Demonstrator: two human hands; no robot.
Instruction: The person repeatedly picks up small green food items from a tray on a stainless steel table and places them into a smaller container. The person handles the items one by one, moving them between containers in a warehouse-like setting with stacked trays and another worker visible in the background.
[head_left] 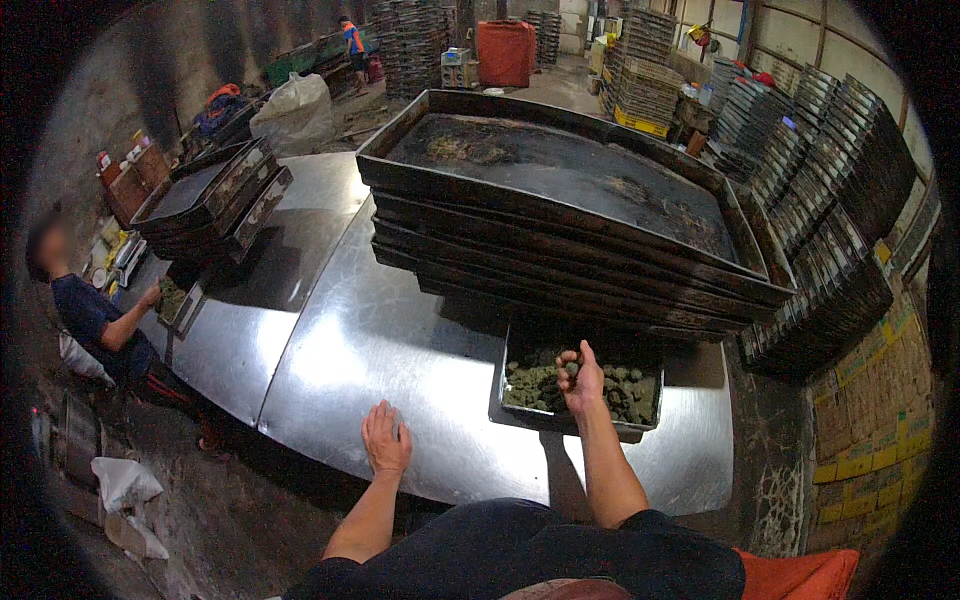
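My left hand [386, 440] rests palm down near the front of the shiny metal table [335, 395], fingers stretched out and nothing in them. Over a rectangular metal tray [530, 411] at right, my right hand [584, 382] is turned thumb up with its fingers curled. A small greenish lump [571, 368] shows against those fingers and seems to be held there. Many similar moist, greenish-brown lumps [628, 392] fill the tray below. The tray's far part lies in shadow under the stacked pans.
A tall stack of large blackened pans [570, 190] stands just beyond the tray. At left, a person [100, 315] works beside smaller stacked pans [205, 195]. Racks of stacked trays [835, 180] line the right. Flattened cardboard [870, 400] lies at the right edge.
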